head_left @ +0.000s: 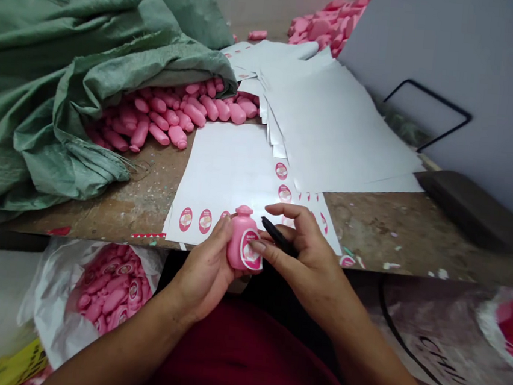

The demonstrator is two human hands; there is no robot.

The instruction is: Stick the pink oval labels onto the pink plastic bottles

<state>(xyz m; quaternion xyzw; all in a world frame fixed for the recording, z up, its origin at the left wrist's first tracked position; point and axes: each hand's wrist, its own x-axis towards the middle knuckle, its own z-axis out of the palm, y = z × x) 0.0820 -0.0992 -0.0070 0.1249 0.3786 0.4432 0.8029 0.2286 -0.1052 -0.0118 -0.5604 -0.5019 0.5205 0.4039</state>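
Note:
My left hand [206,266] is closed around a small pink bottle [236,239], held upright just over the table's front edge. An oval label [250,249] with a white border lies on the bottle's front. Between the fingers of my right hand [301,245] is a slim black pen-like tool [277,235], its tip pointing up and left. My right thumb touches the label. Behind both hands lies a white sticker sheet [227,165] with a few oval labels along its bottom and right sides.
Many pink bottles [168,114] spill from a green sack [90,79] at left. Blank sheets [340,122] are stacked at right, near a dark block [482,208]. Below the table, a white bag [58,294] holds labelled bottles. More pink pieces [327,24] are piled at the back.

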